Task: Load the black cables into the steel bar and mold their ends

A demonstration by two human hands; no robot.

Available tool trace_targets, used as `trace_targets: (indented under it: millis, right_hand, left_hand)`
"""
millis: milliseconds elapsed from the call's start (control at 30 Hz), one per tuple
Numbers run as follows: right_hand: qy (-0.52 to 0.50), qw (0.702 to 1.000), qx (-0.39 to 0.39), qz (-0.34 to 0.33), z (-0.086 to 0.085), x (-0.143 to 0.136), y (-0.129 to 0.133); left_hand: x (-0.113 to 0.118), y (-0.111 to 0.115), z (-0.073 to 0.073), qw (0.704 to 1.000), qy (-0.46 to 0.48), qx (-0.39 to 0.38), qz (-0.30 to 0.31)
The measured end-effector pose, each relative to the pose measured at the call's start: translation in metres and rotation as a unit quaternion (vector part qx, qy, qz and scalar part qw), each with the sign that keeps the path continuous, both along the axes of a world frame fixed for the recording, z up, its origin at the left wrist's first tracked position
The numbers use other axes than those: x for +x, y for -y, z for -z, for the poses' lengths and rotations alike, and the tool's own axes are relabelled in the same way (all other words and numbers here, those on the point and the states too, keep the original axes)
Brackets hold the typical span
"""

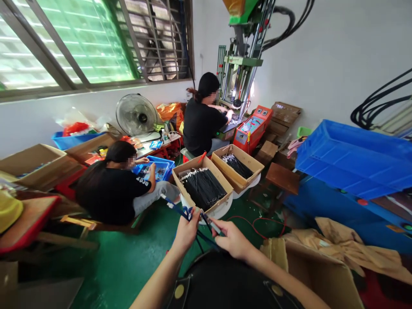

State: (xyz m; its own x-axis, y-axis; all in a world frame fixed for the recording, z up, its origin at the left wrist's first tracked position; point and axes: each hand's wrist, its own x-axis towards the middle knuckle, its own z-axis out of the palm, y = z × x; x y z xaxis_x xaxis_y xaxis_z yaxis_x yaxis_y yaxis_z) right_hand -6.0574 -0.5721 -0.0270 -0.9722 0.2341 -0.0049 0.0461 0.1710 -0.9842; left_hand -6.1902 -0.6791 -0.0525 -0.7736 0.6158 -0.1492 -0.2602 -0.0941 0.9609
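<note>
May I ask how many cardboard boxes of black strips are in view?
2: the nearer box just beyond the left hand, the farther box behind it, to the right. Others may be hidden.

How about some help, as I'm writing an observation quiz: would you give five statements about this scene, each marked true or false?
1. The left hand holds dark blue strips. True.
2. The right hand is empty. False: it grips a slim grey object.
3. The nearer cardboard box holds black strips. True.
4. The fan stands at the picture's right edge. False: it is left of centre, below the window.
5. The nearer co-worker sits, hands at a blue tray. True.
</note>
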Motion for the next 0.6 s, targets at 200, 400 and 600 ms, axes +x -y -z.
trace_targets:
  millis: [200,400,600]
  right_hand:
    - [-0.007,0.999,0.036,0.029,0.010,0.000,0.004]
    - [0.046,0.918,0.390,0.058,0.016,-0.001,0.012]
    - [0.080,0.858,0.506,0.023,0.005,-0.002,0.013]
  left_hand:
    - [0.010,-0.011,-0.006,0.991,0.120,0.030,-0.057]
    - [0.019,-0.014,-0.013,0.975,0.182,0.037,-0.122]
    - [0.022,-0.017,-0.008,0.964,0.210,0.037,-0.162]
